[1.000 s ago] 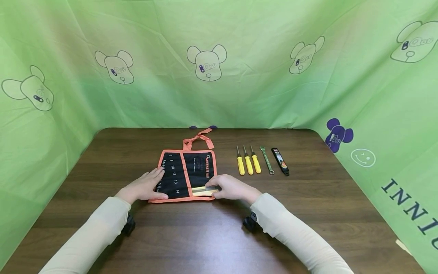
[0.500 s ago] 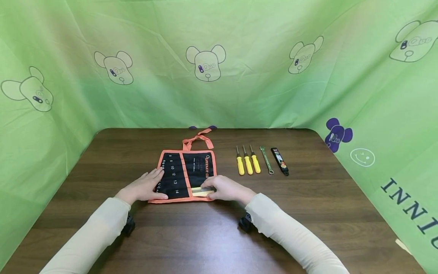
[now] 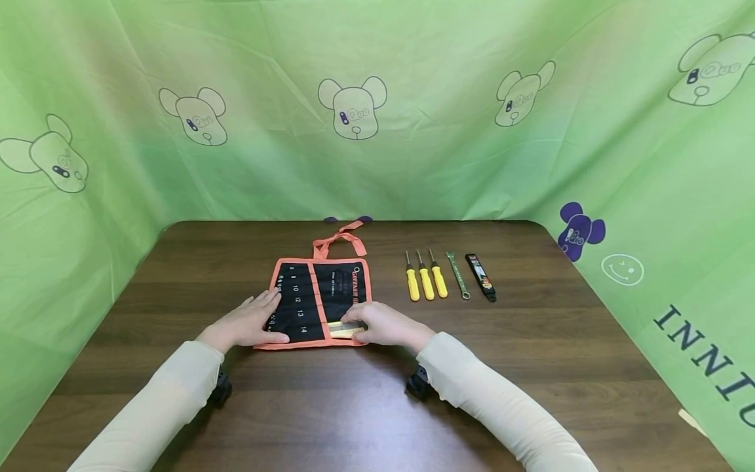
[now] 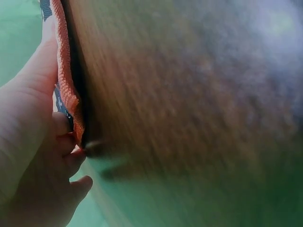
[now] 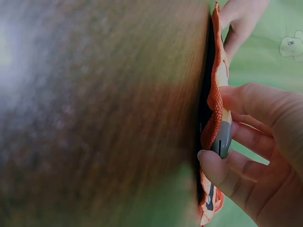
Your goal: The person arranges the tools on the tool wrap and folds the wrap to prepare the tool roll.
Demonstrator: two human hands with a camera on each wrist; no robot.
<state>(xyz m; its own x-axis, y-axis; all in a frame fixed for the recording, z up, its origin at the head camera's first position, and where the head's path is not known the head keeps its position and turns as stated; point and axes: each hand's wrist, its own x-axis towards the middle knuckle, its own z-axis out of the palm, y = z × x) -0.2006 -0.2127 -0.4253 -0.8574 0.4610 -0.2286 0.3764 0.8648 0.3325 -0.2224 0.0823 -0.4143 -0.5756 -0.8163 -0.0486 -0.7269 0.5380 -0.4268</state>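
A black tool pouch (image 3: 339, 285) with orange edging lies flat on the table, its left half marked with numbers. My left hand (image 3: 250, 321) rests on the pouch's left side, fingers spread and fairly straight. At the pouch's lower right, my right hand (image 3: 386, 324) pinches a yellow-and-grey utility knife (image 3: 338, 330) between thumb and fingers. The knife lies sideways, its left end right at the orange pocket seam. In the right wrist view, the knife's grey end (image 5: 222, 139) shows between the fingers, close over the orange edge.
Right of the pouch lie three yellow-handled screwdrivers (image 3: 426, 282), a green combination wrench (image 3: 458, 275) and a slim black case (image 3: 481, 278). An orange tie strap (image 3: 341, 240) extends from the pouch's far edge. Green printed cloth (image 3: 413, 177) stands behind the brown table (image 3: 330, 406).
My right hand has moved left with the utility knife toward the pocket seam, and less of the knife shows. The left hand stays on the pouch. The head view has shifted slightly.
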